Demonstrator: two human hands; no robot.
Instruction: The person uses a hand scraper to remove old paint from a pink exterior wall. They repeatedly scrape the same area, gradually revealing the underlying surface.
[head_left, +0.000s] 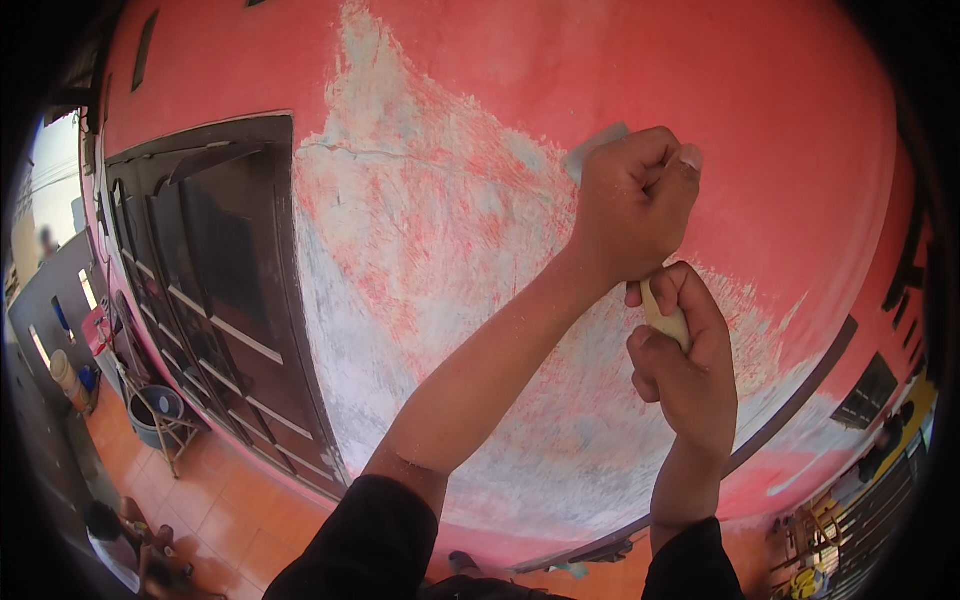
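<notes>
My left hand (636, 199) is raised in a fist against the wall, closed around a flat, pale grey piece (592, 150), perhaps a scraper blade or sandpaper, whose edge shows beyond the knuckles. Just below and to the right, my right hand (682, 337) grips a pale yellowish handle (667, 322); its upper end is hidden by the left wrist. Before me the red painted wall (712, 150) has a wide patch of exposed, whitish plaster (450, 247), streaked with red, with a crack running across its upper part. Fine flecks lie on my left forearm.
A dark door (225, 247) stands left of the patch. Farther left are a dark tub (156, 416) beside a wooden stand, a bucket (66, 373), and a person (116, 544) sitting low on the orange tiled floor (217, 532). A dark bar slants at lower right.
</notes>
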